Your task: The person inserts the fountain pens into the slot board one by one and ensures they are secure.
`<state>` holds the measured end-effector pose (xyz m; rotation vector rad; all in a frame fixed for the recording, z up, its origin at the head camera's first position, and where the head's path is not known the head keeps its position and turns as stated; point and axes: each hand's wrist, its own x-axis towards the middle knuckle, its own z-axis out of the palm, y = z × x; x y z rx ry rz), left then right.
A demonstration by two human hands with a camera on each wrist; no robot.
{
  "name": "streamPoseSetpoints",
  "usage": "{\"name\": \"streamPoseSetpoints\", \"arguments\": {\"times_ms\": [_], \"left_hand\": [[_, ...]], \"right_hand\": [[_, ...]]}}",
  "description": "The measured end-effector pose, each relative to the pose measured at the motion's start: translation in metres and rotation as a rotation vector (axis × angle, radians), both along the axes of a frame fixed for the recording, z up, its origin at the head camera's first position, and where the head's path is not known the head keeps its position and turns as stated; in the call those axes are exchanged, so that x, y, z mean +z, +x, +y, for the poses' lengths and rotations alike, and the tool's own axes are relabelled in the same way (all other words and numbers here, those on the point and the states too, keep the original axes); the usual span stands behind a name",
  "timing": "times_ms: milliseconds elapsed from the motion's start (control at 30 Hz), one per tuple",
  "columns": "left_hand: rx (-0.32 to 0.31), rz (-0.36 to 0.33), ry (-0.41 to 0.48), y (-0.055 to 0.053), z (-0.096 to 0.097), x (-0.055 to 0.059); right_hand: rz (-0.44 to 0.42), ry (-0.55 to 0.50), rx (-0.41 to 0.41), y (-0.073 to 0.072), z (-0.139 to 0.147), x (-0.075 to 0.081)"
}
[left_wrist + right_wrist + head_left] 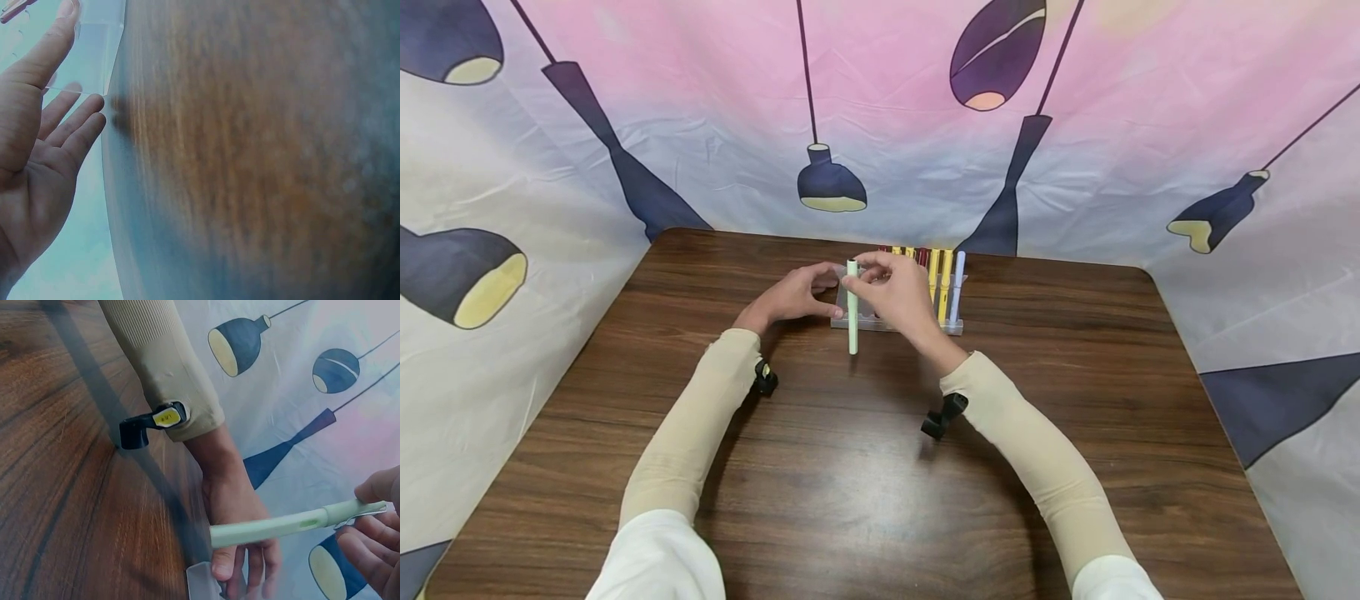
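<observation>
My right hand [891, 292] pinches a pale green pen [853, 321] by its capped upper end, thumb against fingers. The pen hangs upright before the left part of a clear pen stand [955, 328]. In the right wrist view the pen's metal clip [369, 513] shows beside the fingertips. My left hand [793, 293] is at the stand's left end, thumb at the front and fingers toward the back. The left wrist view shows those fingers [81, 128] nearly straight along the edge of the clear panel [100, 56].
Several yellow and dark red pens [934, 279] stand in the rack, with a light blue pen [957, 287] at its right end. The stand is near the back edge of a brown wooden table [850, 467]. Behind hangs a cloth [737, 125] printed with lamps.
</observation>
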<state>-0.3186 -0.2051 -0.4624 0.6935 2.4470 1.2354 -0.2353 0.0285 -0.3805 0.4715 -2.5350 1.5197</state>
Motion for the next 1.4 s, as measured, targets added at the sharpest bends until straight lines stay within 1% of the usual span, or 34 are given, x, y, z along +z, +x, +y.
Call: {"name": "streamPoseSetpoints", "arguments": {"times_ms": [133,300,467,700,967,1100,1200,1400], "left_hand": [[0.005,0.010,-0.020,0.000,0.000,0.000],[0.015,0.008,-0.032,0.001,0.000,0.001],[0.027,-0.006,-0.041,0.002,0.000,0.002],[0.026,-0.004,-0.034,0.003,0.000,0.002],[0.028,-0.002,-0.025,0.003,0.000,0.002],[0.030,-0.006,-0.027,0.003,0.000,0.002],[0.031,-0.011,-0.026,0.003,0.000,0.002],[0.033,-0.017,-0.033,0.004,0.000,0.002]], "right_hand": [[0.021,-0.030,-0.022,-0.006,0.001,-0.002],[0.054,-0.042,-0.062,-0.014,0.002,-0.004],[0.048,-0.044,-0.105,-0.020,0.004,-0.006],[0.038,-0.041,-0.115,-0.027,0.004,-0.009],[0.092,-0.064,-0.125,-0.033,0.003,-0.017],[0.105,-0.070,-0.140,-0.035,0.002,-0.020],[0.103,-0.067,-0.152,-0.036,0.001,-0.023],[0.065,-0.051,-0.165,-0.037,0.000,-0.027]]}}
